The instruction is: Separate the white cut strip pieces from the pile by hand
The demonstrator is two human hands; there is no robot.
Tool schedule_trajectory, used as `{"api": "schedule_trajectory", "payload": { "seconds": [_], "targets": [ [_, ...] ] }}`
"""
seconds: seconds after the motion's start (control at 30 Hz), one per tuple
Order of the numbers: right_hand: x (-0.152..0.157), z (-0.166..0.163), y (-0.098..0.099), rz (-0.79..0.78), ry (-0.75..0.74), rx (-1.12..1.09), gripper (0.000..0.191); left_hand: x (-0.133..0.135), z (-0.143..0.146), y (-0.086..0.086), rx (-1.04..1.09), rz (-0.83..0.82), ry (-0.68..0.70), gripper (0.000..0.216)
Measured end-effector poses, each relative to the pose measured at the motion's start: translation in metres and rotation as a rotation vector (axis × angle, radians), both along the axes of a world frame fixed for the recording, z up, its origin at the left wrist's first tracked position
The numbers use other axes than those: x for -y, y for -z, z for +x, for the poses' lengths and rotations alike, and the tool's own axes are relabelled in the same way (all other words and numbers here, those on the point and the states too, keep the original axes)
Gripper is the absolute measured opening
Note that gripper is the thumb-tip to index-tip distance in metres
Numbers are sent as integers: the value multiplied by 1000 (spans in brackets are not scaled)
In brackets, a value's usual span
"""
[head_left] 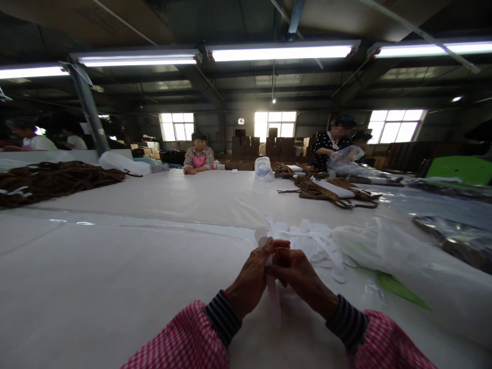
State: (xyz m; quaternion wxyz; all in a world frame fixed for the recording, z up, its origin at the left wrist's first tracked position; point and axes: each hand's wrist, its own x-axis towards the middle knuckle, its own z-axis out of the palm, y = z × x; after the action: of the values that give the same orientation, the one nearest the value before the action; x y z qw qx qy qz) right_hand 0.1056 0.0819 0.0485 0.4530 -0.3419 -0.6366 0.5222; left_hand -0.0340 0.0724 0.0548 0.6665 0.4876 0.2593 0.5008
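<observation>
Both hands, left hand (251, 279) and right hand (298, 277), meet fingertip to fingertip, pinching a white strip (273, 302) above the white table (115, 277); more strips (315, 243) lie just beyond.

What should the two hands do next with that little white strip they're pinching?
Probably pull the white strip straight between the fingers. Both the left hand and the right hand pinch its top end together, and the rest hangs loose down toward the table. More white strips lie in a pile just behind, so this one looks only half handled.
</observation>
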Motion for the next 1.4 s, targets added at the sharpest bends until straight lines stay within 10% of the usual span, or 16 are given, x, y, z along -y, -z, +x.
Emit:
{"api": "schedule_trajectory", "payload": {
  "seconds": [0.7, 1.1, 1.4],
  "targets": [
    [-5, 11, -7, -116, 19, -7, 36, -4, 1, 1, 82, -15, 19, 42],
    [-16, 26, -6, -193, 95, -81, 46, -13, -7, -2, 54, -185, -255, 51],
    [-6, 20, -8, -167, -9, -40, 37, -13, -8, 5, 78, -21, -190, 41]
  ]
}}
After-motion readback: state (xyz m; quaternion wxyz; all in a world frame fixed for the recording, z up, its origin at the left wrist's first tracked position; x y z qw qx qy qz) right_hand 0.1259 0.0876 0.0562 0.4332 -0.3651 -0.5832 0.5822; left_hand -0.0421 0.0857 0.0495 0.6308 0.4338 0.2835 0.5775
